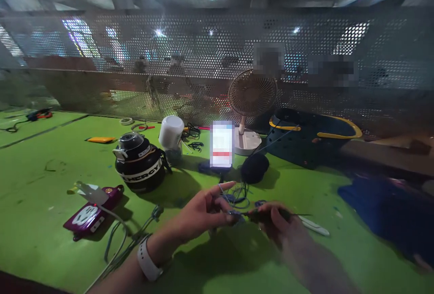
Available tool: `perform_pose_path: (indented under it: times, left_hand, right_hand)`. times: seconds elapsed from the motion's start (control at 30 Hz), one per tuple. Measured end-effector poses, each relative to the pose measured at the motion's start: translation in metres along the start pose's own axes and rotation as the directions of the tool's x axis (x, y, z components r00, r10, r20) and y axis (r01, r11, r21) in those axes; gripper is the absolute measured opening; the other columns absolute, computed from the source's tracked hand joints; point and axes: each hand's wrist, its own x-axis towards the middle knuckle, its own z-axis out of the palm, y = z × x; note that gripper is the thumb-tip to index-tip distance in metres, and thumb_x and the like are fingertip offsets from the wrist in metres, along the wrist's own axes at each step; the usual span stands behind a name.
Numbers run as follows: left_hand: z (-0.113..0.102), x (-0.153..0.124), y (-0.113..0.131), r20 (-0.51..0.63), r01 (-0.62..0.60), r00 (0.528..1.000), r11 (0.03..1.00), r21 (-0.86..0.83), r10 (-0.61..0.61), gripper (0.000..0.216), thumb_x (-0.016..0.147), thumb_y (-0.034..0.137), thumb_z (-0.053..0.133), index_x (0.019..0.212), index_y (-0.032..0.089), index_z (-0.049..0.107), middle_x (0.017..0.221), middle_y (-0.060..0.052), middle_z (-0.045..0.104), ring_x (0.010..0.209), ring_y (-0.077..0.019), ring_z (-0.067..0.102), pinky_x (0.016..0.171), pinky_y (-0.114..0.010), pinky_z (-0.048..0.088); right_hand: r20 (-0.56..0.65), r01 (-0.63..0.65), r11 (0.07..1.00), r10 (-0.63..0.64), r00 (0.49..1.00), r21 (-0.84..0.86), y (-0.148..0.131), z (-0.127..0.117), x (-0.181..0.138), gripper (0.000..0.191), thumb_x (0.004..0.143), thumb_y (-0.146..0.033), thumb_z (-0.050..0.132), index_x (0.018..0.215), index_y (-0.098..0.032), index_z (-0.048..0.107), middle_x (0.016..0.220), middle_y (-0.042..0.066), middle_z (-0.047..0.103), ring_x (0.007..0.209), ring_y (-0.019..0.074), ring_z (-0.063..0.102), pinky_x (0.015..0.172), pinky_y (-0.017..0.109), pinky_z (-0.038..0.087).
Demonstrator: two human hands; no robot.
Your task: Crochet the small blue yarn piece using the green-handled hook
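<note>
A small piece of blue-grey crochet work (238,216) is pinched between the thumb and fingers of my left hand (205,210). Yarn runs over the raised index finger of that hand. My right hand (276,224) is closed around a thin crochet hook (250,214), whose tip meets the work. Loose yarn (241,200) lies in loops just behind both hands. Farther back sits a dark ball of yarn (255,168). Beside my right hand, a white slim-handled tool (314,226) lies on the table, partly hidden.
A lit phone (222,144) stands in front of a small fan (252,92). On the left are a black jug (140,167), a white container (171,131) and a purple power strip (90,217) with cables. A dark basket (305,138) and blue cloth (383,217) occupy the right.
</note>
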Motion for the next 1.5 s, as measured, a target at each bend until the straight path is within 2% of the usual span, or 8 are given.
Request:
perform_pose_path:
  times: [0.23, 0.53, 0.8, 0.9, 1.03, 1.1, 1.37, 1.5]
  left_hand:
    - [0.018, -0.002, -0.017, -0.058, -0.068, 0.996, 0.997, -0.03, 0.066, 0.081, 0.068, 0.021, 0.083, 0.14, 0.017, 0.045, 0.073, 0.002, 0.063, 0.071, -0.0127, 0.06, 0.073, -0.028, 0.045]
    - [0.023, -0.004, -0.006, -0.113, -0.054, 0.993, 0.993, -0.102, 0.042, 0.07, 0.063, 0.02, 0.087, 0.126, 0.014, 0.058, 0.076, -0.001, 0.068, 0.066, -0.0121, 0.06, 0.064, -0.026, 0.045]
    - [0.025, 0.002, -0.023, -0.196, -0.088, 0.979, 0.985, -0.148, 0.058, 0.089, 0.058, 0.022, 0.09, 0.136, 0.013, 0.05, 0.065, 0.002, 0.069, 0.062, -0.0121, 0.061, 0.067, -0.026, 0.047]
    - [0.026, 0.004, -0.027, -0.251, -0.131, 0.963, 0.985, -0.109, 0.1, 0.096, 0.058, 0.027, 0.09, 0.141, 0.013, 0.045, 0.066, 0.001, 0.069, 0.063, -0.013, 0.061, 0.068, -0.027, 0.047]
    - [0.03, 0.003, -0.028, -0.266, -0.137, 0.96, 0.975, -0.177, 0.087, 0.094, 0.06, 0.031, 0.089, 0.142, 0.016, 0.045, 0.074, -0.001, 0.071, 0.069, -0.0139, 0.061, 0.07, -0.028, 0.046]
    - [0.03, 0.002, -0.027, -0.213, -0.099, 0.976, 0.958, -0.27, 0.04, 0.09, 0.058, 0.029, 0.09, 0.138, 0.016, 0.05, 0.071, 0.001, 0.069, 0.067, -0.013, 0.062, 0.069, -0.027, 0.046]
    - [0.02, -0.002, -0.017, -0.139, -0.016, 0.99, 0.955, -0.297, -0.026, 0.094, 0.059, 0.015, 0.089, 0.14, 0.011, 0.043, 0.066, 0.002, 0.066, 0.059, -0.0081, 0.057, 0.06, -0.021, 0.041]
    - [0.021, -0.002, -0.014, -0.149, -0.023, 0.989, 0.963, -0.268, -0.018, 0.095, 0.06, 0.015, 0.088, 0.142, 0.009, 0.041, 0.066, 0.002, 0.065, 0.056, -0.0073, 0.054, 0.056, -0.021, 0.039]
  right_hand:
    - [0.205, 0.484, 0.735, -0.442, 0.873, -0.476, -0.012, 0.01, 0.008, 0.019, 0.097, -0.033, 0.051, 0.103, -0.033, 0.068, 0.106, 0.003, 0.075, 0.097, 0.0214, 0.069, 0.084, 0.04, 0.055]
    - [0.065, 0.31, 0.901, -0.305, 0.95, -0.304, -0.018, 0.016, 0.003, 0.017, 0.096, -0.028, 0.053, 0.101, -0.029, 0.069, 0.098, 0.003, 0.074, 0.097, 0.0214, 0.064, 0.079, 0.038, 0.055]
    - [0.082, 0.304, 0.873, -0.295, 0.952, -0.381, -0.027, 0.022, 0.001, 0.017, 0.096, -0.026, 0.053, 0.102, -0.03, 0.067, 0.097, 0.002, 0.075, 0.092, 0.0211, 0.071, 0.084, 0.039, 0.058]
    - [0.155, 0.406, 0.702, -0.394, 0.906, -0.584, -0.019, 0.021, 0.0, 0.018, 0.097, -0.023, 0.05, 0.104, -0.029, 0.065, 0.099, 0.001, 0.076, 0.09, 0.0199, 0.07, 0.089, 0.041, 0.053]
    - [0.361, 0.578, 0.218, -0.597, 0.717, -0.787, -0.01, 0.017, -0.002, 0.025, 0.094, -0.014, 0.049, 0.11, -0.025, 0.066, 0.11, 0.006, 0.074, 0.093, 0.019, 0.066, 0.107, 0.048, 0.035]
    - [0.416, 0.601, 0.146, -0.594, 0.688, -0.785, -0.013, 0.014, -0.002, 0.027, 0.091, -0.01, 0.054, 0.111, -0.025, 0.066, 0.111, 0.006, 0.073, 0.097, 0.0186, 0.065, 0.111, 0.047, 0.027]
    - [0.337, 0.633, 0.48, -0.566, 0.752, -0.607, -0.016, 0.001, 0.006, 0.028, 0.093, -0.017, 0.051, 0.118, -0.029, 0.06, 0.102, 0.002, 0.075, 0.09, 0.0194, 0.067, 0.096, 0.045, 0.044]
    - [0.338, 0.616, 0.532, -0.531, 0.777, -0.58, -0.016, -0.001, 0.006, 0.027, 0.096, -0.021, 0.048, 0.118, -0.03, 0.06, 0.103, 0.002, 0.075, 0.089, 0.0201, 0.068, 0.095, 0.046, 0.044]
